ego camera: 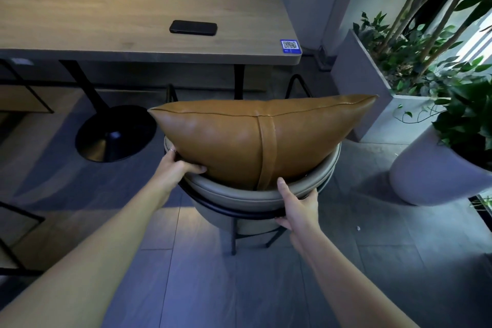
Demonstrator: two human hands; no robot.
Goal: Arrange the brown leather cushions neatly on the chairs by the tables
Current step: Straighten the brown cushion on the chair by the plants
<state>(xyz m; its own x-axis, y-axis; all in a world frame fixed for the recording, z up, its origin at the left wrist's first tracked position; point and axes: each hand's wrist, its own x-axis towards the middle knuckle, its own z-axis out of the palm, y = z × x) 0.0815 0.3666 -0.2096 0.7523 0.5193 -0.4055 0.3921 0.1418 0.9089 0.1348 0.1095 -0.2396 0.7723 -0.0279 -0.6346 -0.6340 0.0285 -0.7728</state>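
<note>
A brown leather cushion (239, 138) with a vertical strap stands upright in a grey round-backed chair (239, 196), leaning against the backrest. The chair faces a wooden table (119, 21). My left hand (178, 165) grips the backrest's left rim, fingers tucked behind the cushion's lower left corner and thumb on its face. My right hand (299, 205) clasps the backrest's rim on the right, thumb up near the cushion's strap, fingers under the rim. The chair's seat is hidden by the cushion and backrest.
A black phone (193, 27) and a blue QR sticker (290, 46) lie on the table. Its black round base (114, 133) stands on the floor at left. Grey planters with leafy plants (426, 66) crowd the right. Black chair frames (16, 221) show at the left edge.
</note>
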